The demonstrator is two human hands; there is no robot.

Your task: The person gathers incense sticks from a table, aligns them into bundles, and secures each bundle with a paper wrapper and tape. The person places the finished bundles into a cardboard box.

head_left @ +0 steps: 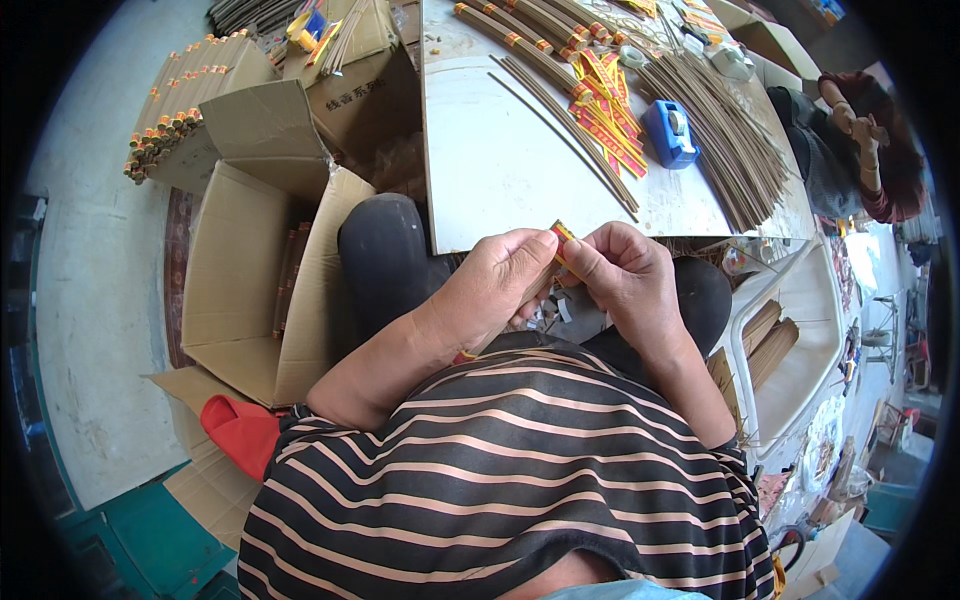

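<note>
My left hand (498, 278) is closed around a slim bundle of brown incense sticks, most of it hidden under my palm and wrist. Its upper end shows a red and yellow paper label (563, 232). Thumb and fingers of my right hand (630, 275) pinch at that label, close to my left fingertips. Both hands are over my lap, just short of the table edge. Beyond them on the white table (480, 190) lie a few loose incense sticks (575, 130), a pile of red and yellow labels (612, 115) and a blue tape dispenser (670, 135).
A large heap of loose incense sticks (720, 145) covers the table's right side; labelled bundles (520, 42) lie at the back. An open cardboard box (235, 260) stands at my left, a white plastic tub (815, 340) at my right. Another person (865, 150) sits at far right.
</note>
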